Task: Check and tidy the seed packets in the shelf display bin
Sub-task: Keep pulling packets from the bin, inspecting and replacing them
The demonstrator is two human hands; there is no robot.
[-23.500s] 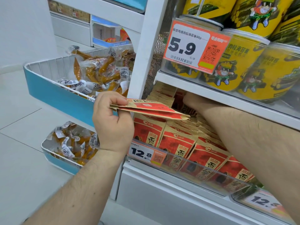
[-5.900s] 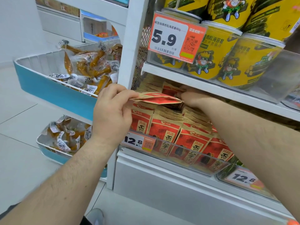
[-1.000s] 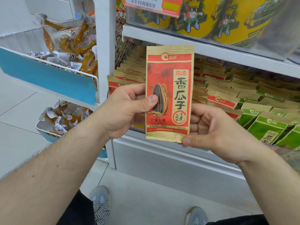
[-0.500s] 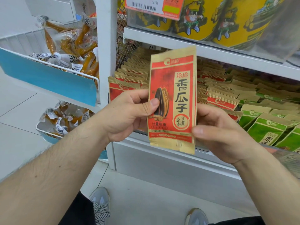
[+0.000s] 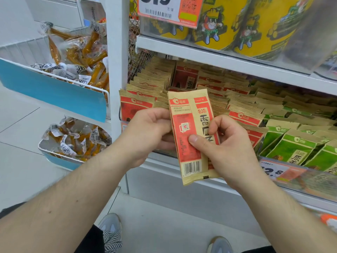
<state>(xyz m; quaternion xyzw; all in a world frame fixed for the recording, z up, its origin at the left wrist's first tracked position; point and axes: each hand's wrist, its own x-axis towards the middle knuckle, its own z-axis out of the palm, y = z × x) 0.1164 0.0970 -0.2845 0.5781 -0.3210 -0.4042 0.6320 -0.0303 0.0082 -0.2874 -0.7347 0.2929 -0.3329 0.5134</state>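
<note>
Red-and-kraft sunflower seed packet [image 5: 191, 136] is held upright in front of the shelf display bin [image 5: 291, 179], side gusset with date print and barcode turned toward the camera. Right hand [image 5: 228, 152] pinches it mid-height, thumb on the gusset, fingers curled round the front face. Left hand [image 5: 147, 136] grips the left edge, fingers curled behind it.

Handling, judged: light, paper-laminate bag, soft with loose fill, creases easily. It should not be fragile or slippery. Best held by the side edges or the flat top seal, not squeezed at the belly.

The bin holds rows of red seed packets [image 5: 242, 117] leaning back, top seals up; one red packet [image 5: 186, 77] at the rear stands taller than its row. Green seed packets [image 5: 291, 148] fill the right part. A price tag [image 5: 277, 172] sits on the front lip.

Shelf above: yellow canisters [image 5: 255, 24]. To the left, a wire basket [image 5: 54, 88] of clear-wrapped snack sticks, with a lower basket [image 5: 60, 159] of the same.
</note>
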